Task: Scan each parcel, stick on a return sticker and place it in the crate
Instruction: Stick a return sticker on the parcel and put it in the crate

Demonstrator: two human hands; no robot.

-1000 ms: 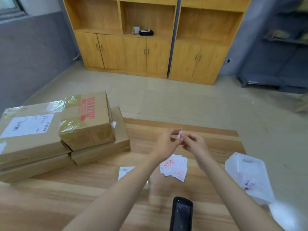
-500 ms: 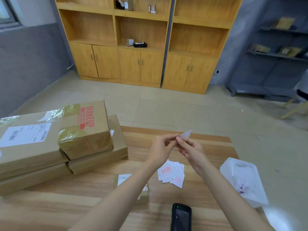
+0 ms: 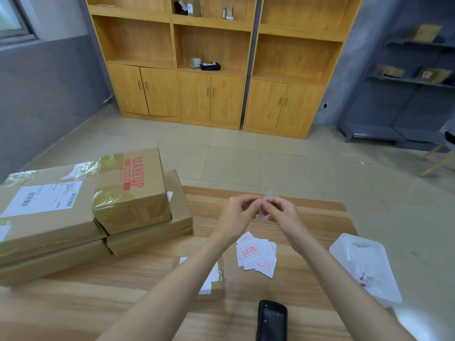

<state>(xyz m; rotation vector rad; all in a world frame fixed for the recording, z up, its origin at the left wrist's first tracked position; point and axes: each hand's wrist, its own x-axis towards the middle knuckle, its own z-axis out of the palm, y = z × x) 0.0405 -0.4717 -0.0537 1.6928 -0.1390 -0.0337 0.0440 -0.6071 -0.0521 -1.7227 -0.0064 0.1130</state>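
Left hand (image 3: 237,215) and right hand (image 3: 283,215) both pinch one return sticker (image 3: 264,207), held upright over the table (image 3: 320,222). Small parcel (image 3: 216,289) lies below, toward the body and leftward — left hand nearer.

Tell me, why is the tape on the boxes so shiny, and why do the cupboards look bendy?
Head view: light glares off the glossy tape on the MAKEUP parcel; head view: the wide-angle lens tilts and curves the cupboards; head view: the white bag at right looks washed out.
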